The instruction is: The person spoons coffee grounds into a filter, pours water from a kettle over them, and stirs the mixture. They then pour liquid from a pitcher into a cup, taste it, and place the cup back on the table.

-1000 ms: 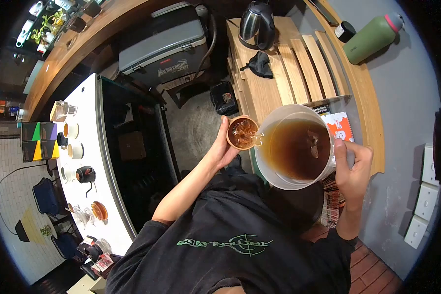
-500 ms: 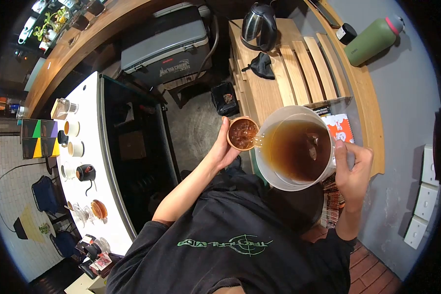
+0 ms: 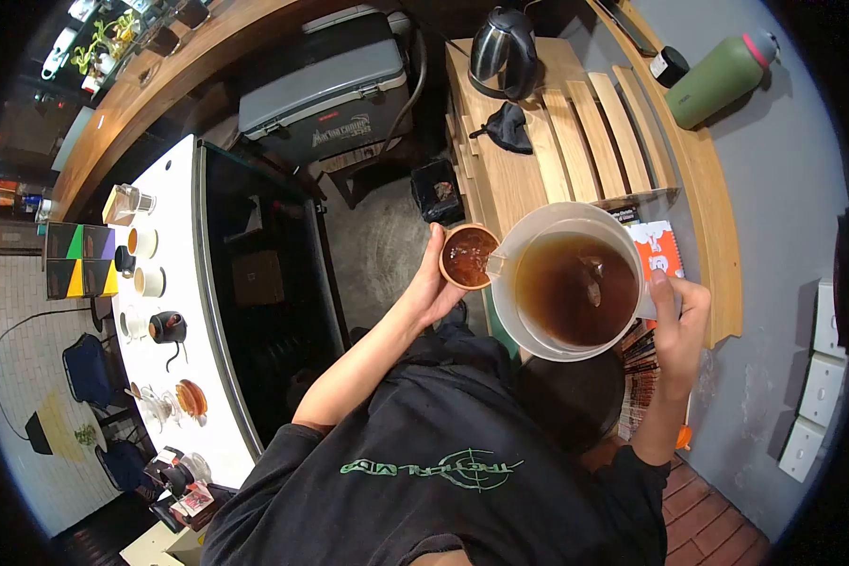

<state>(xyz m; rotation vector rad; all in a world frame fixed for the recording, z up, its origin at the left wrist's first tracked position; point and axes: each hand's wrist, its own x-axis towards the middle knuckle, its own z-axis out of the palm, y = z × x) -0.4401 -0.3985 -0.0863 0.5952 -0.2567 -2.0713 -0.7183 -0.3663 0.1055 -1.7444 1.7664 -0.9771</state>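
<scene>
My left hand (image 3: 432,291) is wrapped round a small wooden-rimmed cup (image 3: 449,234), which holds reddish-brown liquid with a rippled surface. At the cup's right rim sits the spout of a large translucent plastic pitcher (image 3: 507,316). My right hand (image 3: 679,325) grips the pitcher's handle on its far side, fingers closed and thumb on top. Inside the pitcher is brown liquid (image 3: 561,302), with a pale tea bag (image 3: 592,283) floating in it. The liquid's edge lies back from the spout.
Ahead stands a slatted wooden bench (image 3: 538,141) with an electric kettle (image 3: 502,55) and a black cloth (image 3: 507,128). On the shelf at right is a green bottle (image 3: 722,80). A white counter (image 3: 184,283) at left carries cups, a black gooseneck kettle (image 3: 167,328) and drippers. A grey cooler (image 3: 325,85) stands beyond.
The pitcher has tipped back towards level, and its liquid has drawn away from the spout. The splashing stream into the cup has dwindled. My left hand holds the cup nearly in place.
</scene>
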